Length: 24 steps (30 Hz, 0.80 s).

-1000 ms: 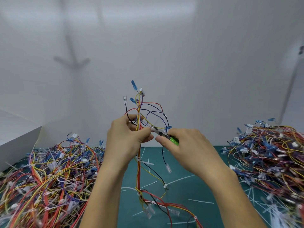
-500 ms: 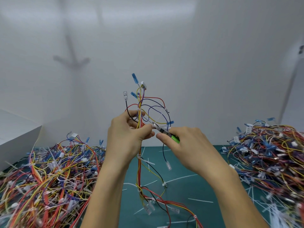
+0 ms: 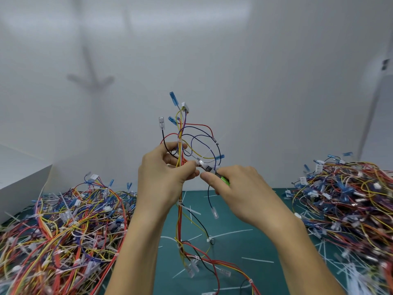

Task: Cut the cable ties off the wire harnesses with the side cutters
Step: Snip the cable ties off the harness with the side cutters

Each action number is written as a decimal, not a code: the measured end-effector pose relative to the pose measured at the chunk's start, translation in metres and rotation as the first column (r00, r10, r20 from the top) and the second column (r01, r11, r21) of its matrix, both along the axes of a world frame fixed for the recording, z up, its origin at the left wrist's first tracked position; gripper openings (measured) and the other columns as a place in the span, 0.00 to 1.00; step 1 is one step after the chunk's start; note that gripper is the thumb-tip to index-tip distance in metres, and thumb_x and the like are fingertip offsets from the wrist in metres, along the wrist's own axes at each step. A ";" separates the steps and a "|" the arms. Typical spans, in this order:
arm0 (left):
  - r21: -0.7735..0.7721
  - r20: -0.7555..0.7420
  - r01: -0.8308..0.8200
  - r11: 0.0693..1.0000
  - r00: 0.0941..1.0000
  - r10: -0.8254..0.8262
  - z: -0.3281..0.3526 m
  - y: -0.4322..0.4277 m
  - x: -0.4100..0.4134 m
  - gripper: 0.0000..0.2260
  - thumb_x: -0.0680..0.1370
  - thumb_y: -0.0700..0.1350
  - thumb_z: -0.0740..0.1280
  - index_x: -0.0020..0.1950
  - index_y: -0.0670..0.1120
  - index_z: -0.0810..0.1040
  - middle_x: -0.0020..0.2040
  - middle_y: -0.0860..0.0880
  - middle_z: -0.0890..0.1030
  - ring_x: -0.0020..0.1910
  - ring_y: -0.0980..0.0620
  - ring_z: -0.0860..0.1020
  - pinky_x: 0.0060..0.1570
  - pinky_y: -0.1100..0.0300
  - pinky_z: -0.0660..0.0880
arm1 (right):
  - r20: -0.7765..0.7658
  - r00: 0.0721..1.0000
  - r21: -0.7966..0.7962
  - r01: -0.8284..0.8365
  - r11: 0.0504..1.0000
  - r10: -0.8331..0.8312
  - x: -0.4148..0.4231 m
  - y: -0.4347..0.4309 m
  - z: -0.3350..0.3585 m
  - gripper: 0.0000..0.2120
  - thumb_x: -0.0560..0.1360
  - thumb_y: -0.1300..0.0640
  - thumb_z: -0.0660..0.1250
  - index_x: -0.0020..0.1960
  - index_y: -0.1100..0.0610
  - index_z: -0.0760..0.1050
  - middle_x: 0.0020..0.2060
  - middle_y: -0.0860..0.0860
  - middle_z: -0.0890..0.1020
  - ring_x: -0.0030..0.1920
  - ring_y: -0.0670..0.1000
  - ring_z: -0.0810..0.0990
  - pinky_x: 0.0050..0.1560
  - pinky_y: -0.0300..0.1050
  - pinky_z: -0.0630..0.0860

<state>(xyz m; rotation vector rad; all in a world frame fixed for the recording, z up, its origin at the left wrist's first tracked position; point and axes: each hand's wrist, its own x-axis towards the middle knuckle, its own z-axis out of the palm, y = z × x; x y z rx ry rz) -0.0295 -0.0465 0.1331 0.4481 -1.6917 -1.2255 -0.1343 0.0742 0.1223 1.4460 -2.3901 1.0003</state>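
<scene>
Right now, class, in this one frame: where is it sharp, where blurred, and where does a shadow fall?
Head view: sharpest at centre, where the left hand grips the harness and the right hand holds the side cutters; the right-edge wire pile smears into blur; a soft forked shadow lies on the white wall; lighting even.

The left hand (image 3: 163,179) and right hand (image 3: 244,192) are bare, as are both forearms.
</scene>
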 end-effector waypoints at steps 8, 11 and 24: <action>-0.060 0.014 -0.039 0.997 0.999 0.040 -0.001 0.003 -0.002 0.15 0.70 0.38 0.75 0.54 0.49 0.81 0.34 0.51 0.84 0.34 0.52 0.85 0.48 0.46 0.82 | 0.009 1.000 0.007 0.004 1.000 -0.004 0.001 -0.001 0.001 0.30 0.76 0.31 0.52 0.35 0.55 0.73 0.32 0.52 0.77 0.35 0.51 0.74 0.31 0.46 0.62; -0.096 0.016 -0.069 0.993 0.997 0.071 0.000 0.006 -0.003 0.15 0.67 0.43 0.75 0.53 0.52 0.81 0.34 0.50 0.84 0.35 0.50 0.85 0.47 0.46 0.82 | 0.017 1.000 0.004 0.006 1.000 -0.006 0.000 -0.001 0.000 0.32 0.76 0.30 0.51 0.37 0.56 0.75 0.35 0.53 0.80 0.38 0.54 0.76 0.32 0.46 0.64; -0.187 0.052 -0.172 0.967 0.981 0.184 0.002 0.012 -0.004 0.15 0.70 0.44 0.75 0.54 0.55 0.79 0.36 0.51 0.83 0.36 0.52 0.84 0.46 0.50 0.81 | 0.067 0.998 -0.016 0.007 1.000 -0.006 0.003 -0.002 0.001 0.32 0.77 0.31 0.52 0.37 0.58 0.76 0.36 0.53 0.81 0.40 0.54 0.77 0.37 0.44 0.68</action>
